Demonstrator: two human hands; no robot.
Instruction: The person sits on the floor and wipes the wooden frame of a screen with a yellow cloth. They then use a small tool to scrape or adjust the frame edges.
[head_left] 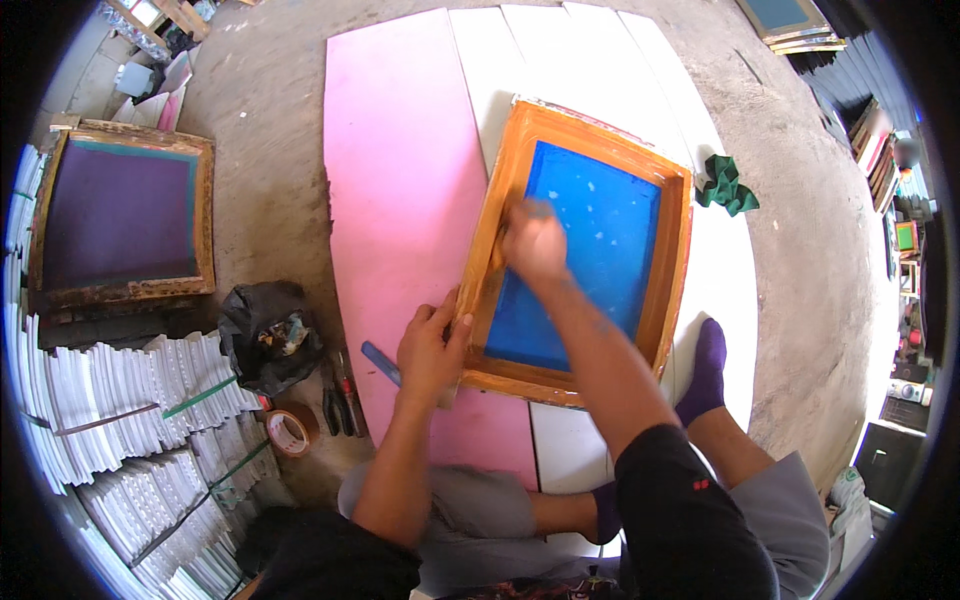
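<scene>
Fingers: left hand [433,350] grips the left rail of the wood-framed blue mesh screen [600,285], thumb over the edge. Right hand [537,245] is curled into a fist over the same rail's inner side, higher up. It's blurred, so can't tell what, if anything, is in it.

Screen lies turned slightly clockwise across a pink panel [385,180] and white panels [560,40], in front of the person. Pale specks on the upper part of the mesh; can't tell if they're residue or openings.

Risks, my read:
- Screen pivots or skids if the right hand loads it sideways. Cause: only the left hand visibly braces it, at one rail, and the panels look smooth.
- Mesh gets scratched or punctured. Cause: a knuckle or a hard edge slipping off the rail onto the blue area.
- Left wrist gets nicked. Cause: blue-handled cutter [381,362] on the pink panel just beside it; can't see whether a blade is out.
- Screen gets bumped from the right. Cause: purple-socked foot [704,375] near its lower right corner.

Green cloth [728,186] is just off the upper right corner, clear of both hands. Tape roll [308,422] and black plastic bag [245,330] sit left of the pink panel, low risk.
</scene>
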